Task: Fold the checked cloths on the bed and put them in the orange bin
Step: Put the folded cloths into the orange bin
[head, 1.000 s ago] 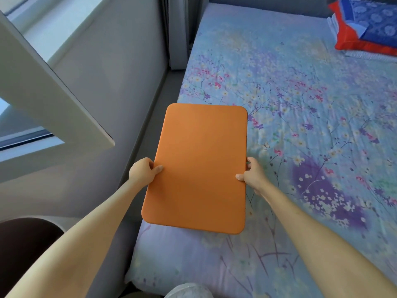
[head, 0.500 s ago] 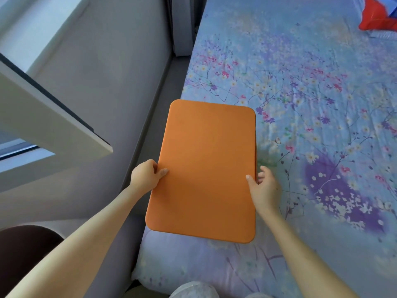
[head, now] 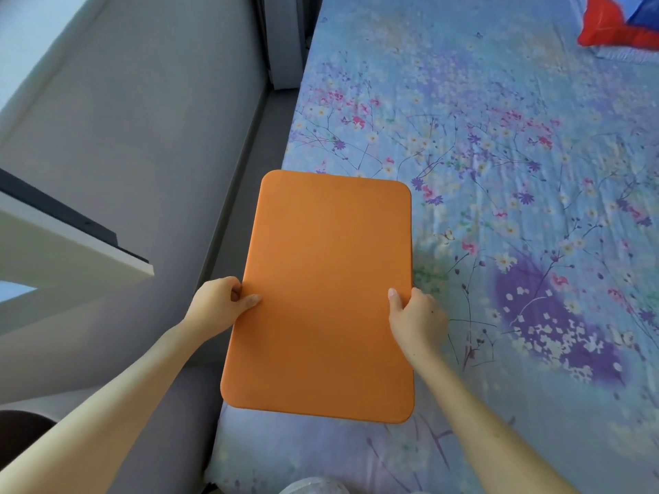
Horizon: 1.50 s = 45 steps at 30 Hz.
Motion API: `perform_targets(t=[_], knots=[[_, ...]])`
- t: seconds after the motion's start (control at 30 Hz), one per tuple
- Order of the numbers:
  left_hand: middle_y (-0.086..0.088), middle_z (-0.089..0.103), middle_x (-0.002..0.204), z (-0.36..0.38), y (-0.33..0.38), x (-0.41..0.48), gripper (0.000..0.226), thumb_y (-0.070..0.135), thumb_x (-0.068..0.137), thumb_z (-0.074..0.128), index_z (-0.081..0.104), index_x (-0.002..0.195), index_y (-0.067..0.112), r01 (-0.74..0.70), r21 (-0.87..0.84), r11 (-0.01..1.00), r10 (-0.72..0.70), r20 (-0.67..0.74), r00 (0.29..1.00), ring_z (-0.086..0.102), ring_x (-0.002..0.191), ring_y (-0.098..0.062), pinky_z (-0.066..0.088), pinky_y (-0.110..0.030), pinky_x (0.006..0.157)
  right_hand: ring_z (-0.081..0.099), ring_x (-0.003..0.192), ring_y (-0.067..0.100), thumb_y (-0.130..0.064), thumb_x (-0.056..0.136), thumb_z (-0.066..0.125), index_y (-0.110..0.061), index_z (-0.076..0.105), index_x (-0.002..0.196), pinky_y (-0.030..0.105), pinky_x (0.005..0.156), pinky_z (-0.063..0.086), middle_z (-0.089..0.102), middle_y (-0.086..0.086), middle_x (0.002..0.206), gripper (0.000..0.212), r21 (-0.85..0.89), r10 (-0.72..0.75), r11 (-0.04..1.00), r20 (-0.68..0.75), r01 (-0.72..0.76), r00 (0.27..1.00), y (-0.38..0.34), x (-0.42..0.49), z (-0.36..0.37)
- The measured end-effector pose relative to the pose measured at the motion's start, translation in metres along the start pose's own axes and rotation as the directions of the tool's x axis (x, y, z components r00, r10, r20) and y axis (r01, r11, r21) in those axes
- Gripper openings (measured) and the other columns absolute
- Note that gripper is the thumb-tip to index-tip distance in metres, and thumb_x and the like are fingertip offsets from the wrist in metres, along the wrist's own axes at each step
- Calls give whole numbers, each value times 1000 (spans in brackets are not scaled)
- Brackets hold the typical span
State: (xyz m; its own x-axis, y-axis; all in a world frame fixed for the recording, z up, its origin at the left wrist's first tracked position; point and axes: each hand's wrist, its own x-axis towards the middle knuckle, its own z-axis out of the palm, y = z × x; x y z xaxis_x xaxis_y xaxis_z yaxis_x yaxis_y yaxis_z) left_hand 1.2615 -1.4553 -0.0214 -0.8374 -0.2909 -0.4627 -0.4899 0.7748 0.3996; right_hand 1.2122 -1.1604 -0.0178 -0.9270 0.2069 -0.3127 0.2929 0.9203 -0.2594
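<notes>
the orange bin (head: 321,297) is in the lower centre of the frame, over the left edge of the bed (head: 499,172). only one flat, round-cornered orange face shows, so i cannot tell whether that is a lid or the underside, nor whether it rests on the mattress or is held just above it. the left grip (head: 221,304) is curled round its left edge with the thumb on top, and the right grip (head: 417,315) is curled round the right edge the same way. no checked cloths are in view. a red and blue bundle (head: 620,26) lies in the upper right corner, well apart.

the step in hand looks like setting the bin in place. to do it well, keep both sides level, bring it fully onto the bed away from the grey gap (head: 249,172) at left, and get the opening facing up before any folding begins.
</notes>
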Motion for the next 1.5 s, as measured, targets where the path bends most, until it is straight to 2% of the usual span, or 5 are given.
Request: perform_targets(t=[0.23, 0.37, 0.57, 1.13, 1.5], knots=[[-4, 65, 74, -5, 3, 0, 29, 36, 85, 66, 60, 80, 8, 16, -23, 1000, -15, 35, 999, 66, 60, -19, 56, -35, 66, 28, 50, 12, -23, 97, 46, -27, 12, 66, 25, 45, 20, 24, -8, 60, 46, 213, 173, 957, 112, -194, 978, 3, 11, 5], [-7, 65, 77, -2, 7, -4, 31, 37, 85, 66, 61, 80, 7, -7, -1, 1000, 7, -11, 1000, 64, 66, -22, 56, -41, 70, 37, 50, 15, -22, 96, 50, -20, 40, 63, 26, 48, 29, 38, -4, 57, 35, 341, 190, 917, 78, -205, 979, 9, 14, 4], [-4, 63, 81, -1, 4, 0, 30, 39, 85, 65, 60, 84, 10, 26, -58, 998, -26, -2, 1000, 63, 74, -21, 55, -39, 71, 61, 99, 23, -23, 91, 62, -16, 67, 105, 38, 88, 49, 66, -3, 95, 16, 726, 259, 577, 271, -374, 927, 14, 20, 10], [-5, 48, 134, -27, 90, 163, 42, 33, 103, 28, 42, 138, 15, 148, -673, 725, -245, -51, 968, 45, 119, -21, 31, -28, 91, 38, 134, 20, -38, 101, 35, -12, 43, 139, 29, 104, 31, 41, 5, 146, 46, 804, 26, 546, 265, -236, 964, -75, 167, -20], [1, 29, 66, -22, 92, 219, 26, 21, 93, 31, 25, 67, 19, 172, -542, 823, -283, -128, 951, 27, 63, -19, 22, -33, 60, 24, 54, 17, -28, 97, 36, -17, 28, 61, 30, 53, 19, 28, -1, 55, 38, 534, 15, 840, 144, -91, 989, -86, 217, -1]])
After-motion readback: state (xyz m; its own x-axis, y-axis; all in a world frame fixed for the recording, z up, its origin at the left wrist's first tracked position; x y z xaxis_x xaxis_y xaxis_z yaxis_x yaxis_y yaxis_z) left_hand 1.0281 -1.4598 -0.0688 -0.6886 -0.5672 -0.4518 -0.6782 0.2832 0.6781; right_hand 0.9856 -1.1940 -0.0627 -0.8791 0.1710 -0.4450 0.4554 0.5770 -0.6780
